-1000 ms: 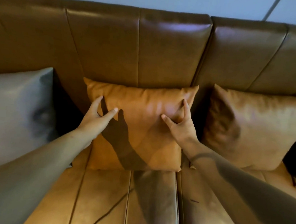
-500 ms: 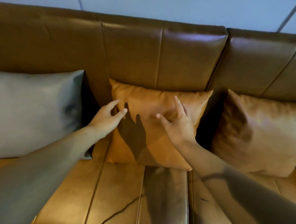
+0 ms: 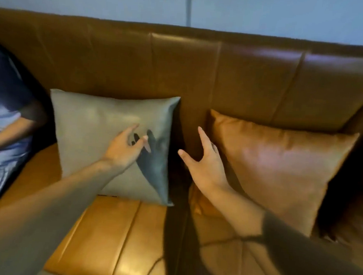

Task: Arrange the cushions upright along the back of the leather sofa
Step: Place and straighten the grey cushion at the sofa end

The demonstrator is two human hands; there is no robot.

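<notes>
A grey cushion (image 3: 95, 131) leans upright against the brown leather sofa back (image 3: 180, 73). To its right an orange-tan cushion (image 3: 281, 165) also stands upright against the back. My left hand (image 3: 124, 148) hovers in front of the grey cushion's right half, fingers apart, holding nothing. My right hand (image 3: 206, 165) is spread open in the gap between the two cushions, beside the tan cushion's left edge, holding nothing. Whether either hand touches a cushion is unclear.
A person in a blue shirt (image 3: 1, 124) sits at the sofa's far left, an arm beside the grey cushion. The tan seat (image 3: 115, 240) lies below my arms. A blue-grey wall (image 3: 271, 12) rises behind the sofa.
The view has swung left: the grey cushion is now central and the seated person has appeared. Both hands have left the tan cushion and moved left, my left one over the grey cushion.
</notes>
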